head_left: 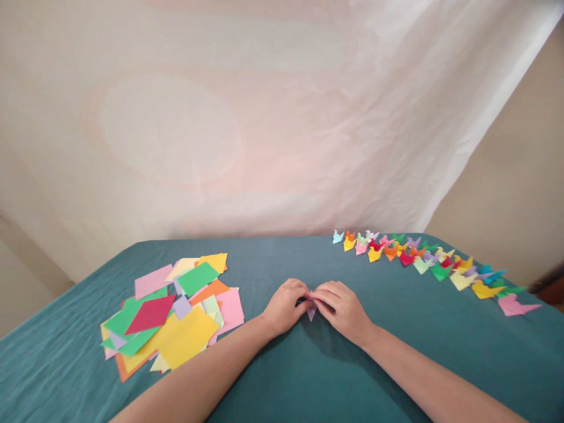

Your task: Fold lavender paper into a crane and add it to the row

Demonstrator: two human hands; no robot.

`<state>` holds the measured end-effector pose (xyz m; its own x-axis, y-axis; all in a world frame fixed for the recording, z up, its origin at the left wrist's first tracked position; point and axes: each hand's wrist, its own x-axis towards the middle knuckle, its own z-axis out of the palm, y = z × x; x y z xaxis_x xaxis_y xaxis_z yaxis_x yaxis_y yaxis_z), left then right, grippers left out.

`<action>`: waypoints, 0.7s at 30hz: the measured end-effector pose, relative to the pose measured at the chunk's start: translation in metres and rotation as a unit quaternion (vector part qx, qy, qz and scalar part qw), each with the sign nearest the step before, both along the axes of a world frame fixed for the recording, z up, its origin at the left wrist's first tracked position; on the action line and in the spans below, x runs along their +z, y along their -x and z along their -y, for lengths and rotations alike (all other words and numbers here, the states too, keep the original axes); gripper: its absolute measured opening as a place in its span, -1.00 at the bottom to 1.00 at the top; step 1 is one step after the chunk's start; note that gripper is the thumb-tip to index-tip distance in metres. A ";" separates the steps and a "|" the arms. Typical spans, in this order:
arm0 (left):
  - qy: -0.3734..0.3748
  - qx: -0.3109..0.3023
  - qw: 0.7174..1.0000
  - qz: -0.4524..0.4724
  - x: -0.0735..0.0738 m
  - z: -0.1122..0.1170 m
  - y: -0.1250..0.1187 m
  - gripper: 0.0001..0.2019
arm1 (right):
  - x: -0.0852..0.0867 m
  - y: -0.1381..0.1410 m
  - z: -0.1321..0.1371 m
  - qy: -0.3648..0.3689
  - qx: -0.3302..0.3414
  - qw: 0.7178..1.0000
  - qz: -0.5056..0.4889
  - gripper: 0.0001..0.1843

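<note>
A small folded piece of light purple paper (312,311) is pinched between my two hands, just above the table in the middle. My left hand (287,305) grips it from the left with thumb and fingers together. From the right, my right hand (344,309) pinches the same paper near its upper part. A pointed end hangs down between the hands, while the rest is covered by my fingers.
To the left lies a loose pile of coloured paper sheets (189,338). Several rows of folded paper birds (440,271) stand along the right side. A dark green cloth (282,382) covers the table, and a pale sheet (282,129) hangs behind it.
</note>
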<state>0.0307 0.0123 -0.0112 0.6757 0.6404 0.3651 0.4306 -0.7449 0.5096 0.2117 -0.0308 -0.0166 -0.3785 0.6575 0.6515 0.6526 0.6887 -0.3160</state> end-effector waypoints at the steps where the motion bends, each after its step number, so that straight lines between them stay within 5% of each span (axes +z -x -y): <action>1: 0.001 0.000 1.000 0.001 0.000 0.000 0.000 -0.92 | 0.001 0.000 0.000 -0.001 0.002 1.000 0.003 -0.78; 13: 0.010 -0.025 0.999 0.021 0.003 0.002 0.001 -0.87 | -0.001 -0.001 -0.001 0.049 -0.002 0.998 -0.048 -0.88; 21: 0.038 -0.033 0.998 0.049 0.004 0.002 0.001 -0.82 | 0.008 -0.007 0.001 -0.020 -0.019 0.997 0.068 -0.85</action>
<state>0.0296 0.0099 -0.0074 0.6803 0.6246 0.3836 0.3278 -0.7273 0.6030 0.2190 -0.0315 -0.0082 -0.4402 0.6470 0.6225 0.7128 0.6734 -0.1959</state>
